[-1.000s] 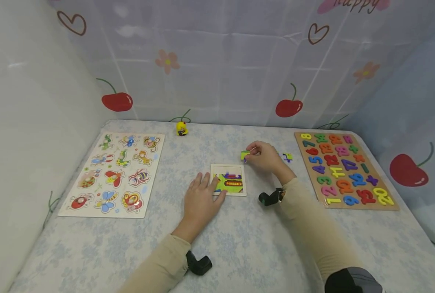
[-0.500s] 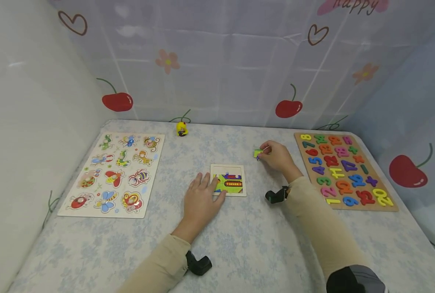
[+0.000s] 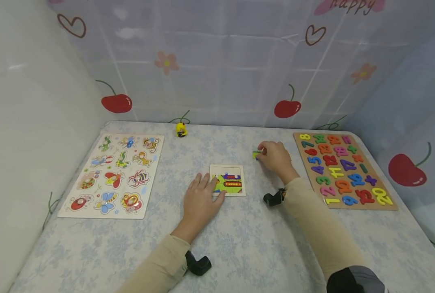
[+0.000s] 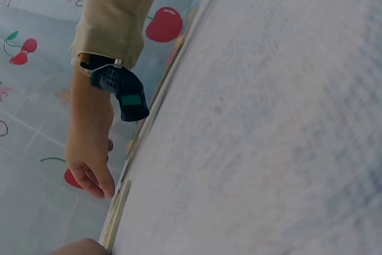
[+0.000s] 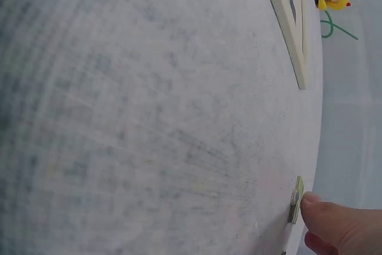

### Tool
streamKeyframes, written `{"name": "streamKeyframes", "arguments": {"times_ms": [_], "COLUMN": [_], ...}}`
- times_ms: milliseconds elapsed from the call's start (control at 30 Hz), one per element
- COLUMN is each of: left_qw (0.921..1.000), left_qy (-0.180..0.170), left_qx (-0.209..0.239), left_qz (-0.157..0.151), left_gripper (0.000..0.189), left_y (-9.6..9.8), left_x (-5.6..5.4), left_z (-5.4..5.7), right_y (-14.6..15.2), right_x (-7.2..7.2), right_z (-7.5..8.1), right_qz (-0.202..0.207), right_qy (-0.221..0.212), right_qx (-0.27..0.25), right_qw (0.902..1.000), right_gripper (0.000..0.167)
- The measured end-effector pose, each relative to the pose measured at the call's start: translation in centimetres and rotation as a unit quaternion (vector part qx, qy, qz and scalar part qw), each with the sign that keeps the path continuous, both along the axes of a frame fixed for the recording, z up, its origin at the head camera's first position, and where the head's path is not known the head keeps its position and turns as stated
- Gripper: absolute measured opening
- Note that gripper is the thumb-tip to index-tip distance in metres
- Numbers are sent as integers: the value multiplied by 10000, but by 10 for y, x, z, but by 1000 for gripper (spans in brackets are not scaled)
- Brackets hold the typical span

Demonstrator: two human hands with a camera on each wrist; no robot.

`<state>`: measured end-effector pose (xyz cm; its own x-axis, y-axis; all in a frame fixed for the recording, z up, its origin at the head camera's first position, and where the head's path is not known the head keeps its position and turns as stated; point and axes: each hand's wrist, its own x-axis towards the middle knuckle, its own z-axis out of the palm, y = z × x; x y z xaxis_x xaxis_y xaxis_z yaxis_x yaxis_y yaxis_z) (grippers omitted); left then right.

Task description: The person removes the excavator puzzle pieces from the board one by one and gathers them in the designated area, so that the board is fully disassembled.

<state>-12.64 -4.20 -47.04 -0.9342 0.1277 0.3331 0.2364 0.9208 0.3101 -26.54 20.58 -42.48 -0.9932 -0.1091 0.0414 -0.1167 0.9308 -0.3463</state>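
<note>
My left hand (image 3: 201, 197) lies flat with fingers spread over the left side of a small framed jigsaw puzzle (image 3: 233, 184), thumb at its lower edge. The puzzle shows a purple and orange tracked vehicle on green, with a bare pale area along the top of its frame (image 3: 226, 167). Beyond the puzzle's right side, my right hand (image 3: 276, 158) pinches a small green puzzle piece (image 3: 255, 154) between thumb and fingertips. In the right wrist view the puzzle piece (image 5: 296, 200) stands tilted close to the tabletop, at the thumb tip.
An insect picture board (image 3: 113, 175) lies at the left, and a board of colourful numbers and letters (image 3: 343, 171) at the right. A small yellow-haired figurine (image 3: 181, 130) stands at the back edge. A printed curtain (image 3: 217, 73) hangs behind the table (image 3: 239, 244).
My right hand has moved right with the green puzzle piece, away from the framed puzzle, then slightly back left. It now covers another piece seen earlier near the number board. My left hand stays put.
</note>
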Motion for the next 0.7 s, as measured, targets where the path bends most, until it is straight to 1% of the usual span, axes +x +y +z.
{"name": "streamKeyframes", "arguments": {"times_ms": [100,200,333,467,600,700], "left_qw": [10000,9998,9985,9953,9921,9897], "left_qy": [7,-101,-492,-928,-1210,-1371], "left_qx": [71,127,124,26,-49,-108], "left_qz": [-34,-108,-221,-264,-321,-391], "left_gripper": [56,56,58,63,65,65], "left_y": [0,1,3,7,11,13], "left_x": [-1,-3,-8,-14,-21,-27], "left_z": [0,2,4,5,5,5], "right_y": [0,1,-1,-4,-9,-12], "right_x": [4,8,16,28,41,46], "right_z": [2,5,6,3,0,-3], "right_qz": [19,41,122,296,469,557], "right_qy": [80,42,-120,-252,-376,-439], "right_qx": [-48,-190,-403,-582,-816,-975], "right_qw": [10000,9998,9990,9975,9949,9927], "right_gripper": [24,24,27,29,29,29]}}
